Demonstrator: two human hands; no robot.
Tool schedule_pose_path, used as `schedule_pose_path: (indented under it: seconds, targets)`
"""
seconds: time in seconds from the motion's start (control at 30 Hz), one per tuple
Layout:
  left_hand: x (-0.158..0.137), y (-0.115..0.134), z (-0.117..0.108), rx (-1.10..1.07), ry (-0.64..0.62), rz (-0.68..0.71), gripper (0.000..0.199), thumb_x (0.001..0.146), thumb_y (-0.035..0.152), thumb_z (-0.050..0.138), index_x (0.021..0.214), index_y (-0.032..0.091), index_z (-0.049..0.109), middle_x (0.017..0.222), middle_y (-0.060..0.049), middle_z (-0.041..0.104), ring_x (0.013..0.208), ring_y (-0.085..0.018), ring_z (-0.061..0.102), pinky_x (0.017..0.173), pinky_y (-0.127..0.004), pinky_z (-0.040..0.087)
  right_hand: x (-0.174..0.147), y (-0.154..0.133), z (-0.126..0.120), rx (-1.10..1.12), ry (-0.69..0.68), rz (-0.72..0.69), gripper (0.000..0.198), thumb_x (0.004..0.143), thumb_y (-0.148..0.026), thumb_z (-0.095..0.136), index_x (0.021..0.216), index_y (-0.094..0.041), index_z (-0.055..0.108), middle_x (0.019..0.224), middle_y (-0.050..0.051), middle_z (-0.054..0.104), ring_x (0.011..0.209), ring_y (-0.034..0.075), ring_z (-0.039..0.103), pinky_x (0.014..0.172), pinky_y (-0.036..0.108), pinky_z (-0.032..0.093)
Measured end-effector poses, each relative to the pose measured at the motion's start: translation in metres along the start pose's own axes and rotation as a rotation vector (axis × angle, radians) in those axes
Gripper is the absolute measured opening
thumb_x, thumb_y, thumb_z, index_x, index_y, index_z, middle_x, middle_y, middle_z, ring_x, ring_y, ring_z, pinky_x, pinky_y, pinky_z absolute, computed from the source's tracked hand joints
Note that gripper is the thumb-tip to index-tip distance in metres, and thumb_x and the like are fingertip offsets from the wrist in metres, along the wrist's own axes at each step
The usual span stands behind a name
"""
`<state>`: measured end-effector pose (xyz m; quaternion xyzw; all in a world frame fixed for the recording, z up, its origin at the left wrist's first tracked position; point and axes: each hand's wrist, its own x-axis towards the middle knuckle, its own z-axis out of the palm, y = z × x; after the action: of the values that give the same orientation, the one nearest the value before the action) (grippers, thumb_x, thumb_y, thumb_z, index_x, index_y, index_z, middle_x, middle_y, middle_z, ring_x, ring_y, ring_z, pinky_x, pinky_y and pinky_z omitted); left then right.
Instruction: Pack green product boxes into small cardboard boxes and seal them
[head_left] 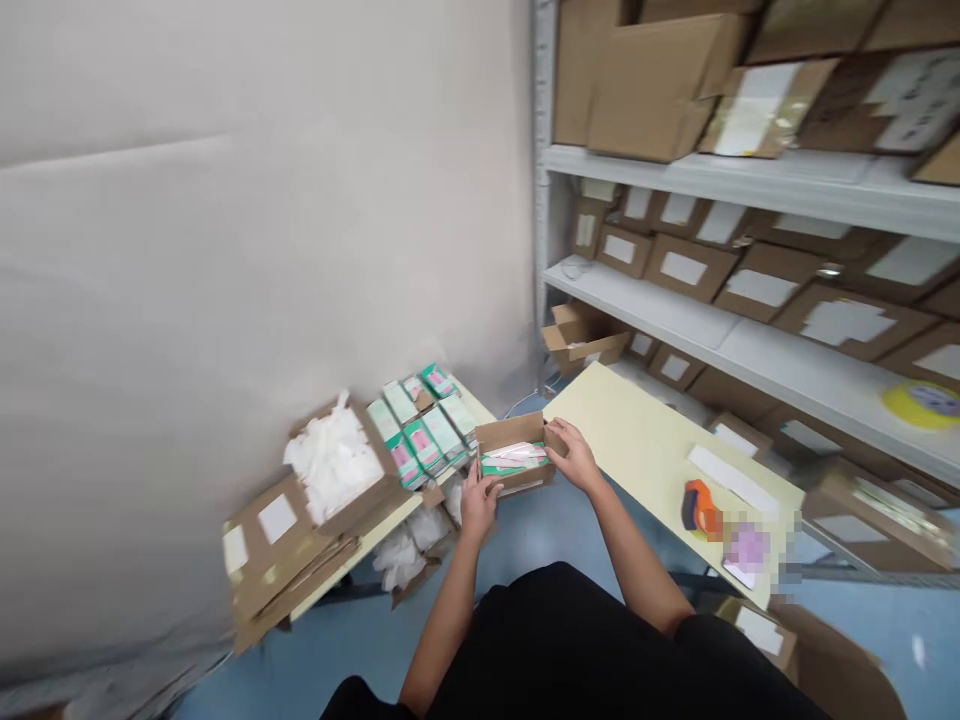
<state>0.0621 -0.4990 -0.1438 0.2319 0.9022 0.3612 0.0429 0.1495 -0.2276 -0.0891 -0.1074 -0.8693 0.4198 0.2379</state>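
Between my two hands is a small open cardboard box (511,432), held up over the gap between two tables. Inside it lie pink-and-white packets (516,453) with green at their edges; their exact kind is too small to tell. My left hand (478,498) grips the box's near left corner. On the opposite side, my right hand (574,455) has its fingers round the right wall. Just left of the box, rows of green-and-white packs (421,445), some with pink fronts, stand on the left table.
A carton of white plastic bags (334,465) and flattened cardboard (277,545) lie on the left table (371,540). The right table (622,420) bears an orange tape dispenser (701,508) and a white strip (733,482). Shelves (720,330) of labelled cartons rise at right.
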Motion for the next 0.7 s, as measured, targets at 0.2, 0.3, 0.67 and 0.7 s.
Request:
schedule_pose_path:
  seconds: [0.2, 0.3, 0.67, 0.7]
  targets:
    - [0.050, 0.075, 0.081, -0.045, -0.142, 0.184, 0.021, 0.093, 0.027, 0.064, 0.104, 0.024, 0.082, 0.165, -0.008, 0.044, 0.144, -0.036, 0.049, 0.117, -0.052, 0.042, -0.038, 0.070, -0.095, -0.115, 0.230, 0.183, 0.052, 0.091, -0.043, 0.068, 0.140, -0.026, 0.066, 0.158, 0.012, 0.052, 0.149, 0.033, 0.045, 0.123, 0.055, 0.040]
    - [0.075, 0.110, 0.115, -0.061, -0.234, 0.280, 0.021, 0.093, 0.028, 0.065, 0.106, 0.025, 0.082, 0.165, -0.008, 0.045, 0.145, -0.036, 0.047, 0.118, -0.052, 0.042, -0.056, 0.089, -0.128, -0.149, 0.332, 0.273, 0.052, 0.093, -0.044, 0.066, 0.141, -0.024, 0.065, 0.158, 0.013, 0.052, 0.148, 0.033, 0.046, 0.124, 0.055, 0.039]
    - [0.190, 0.178, 0.214, -0.110, -0.502, 0.576, 0.021, 0.093, 0.026, 0.065, 0.105, 0.025, 0.082, 0.165, -0.006, 0.045, 0.144, -0.035, 0.048, 0.114, -0.050, 0.046, -0.042, 0.137, -0.167, -0.296, 0.572, 0.500, 0.051, 0.094, -0.043, 0.064, 0.142, -0.025, 0.064, 0.160, 0.012, 0.050, 0.149, 0.033, 0.046, 0.123, 0.056, 0.040]
    - [0.202, 0.180, 0.223, -0.108, -0.527, 0.596, 0.021, 0.093, 0.025, 0.065, 0.105, 0.025, 0.082, 0.166, -0.006, 0.043, 0.142, -0.035, 0.049, 0.114, -0.049, 0.046, -0.036, 0.141, -0.166, -0.318, 0.581, 0.512, 0.050, 0.094, -0.042, 0.065, 0.141, -0.025, 0.065, 0.159, 0.013, 0.051, 0.148, 0.033, 0.046, 0.123, 0.056, 0.040]
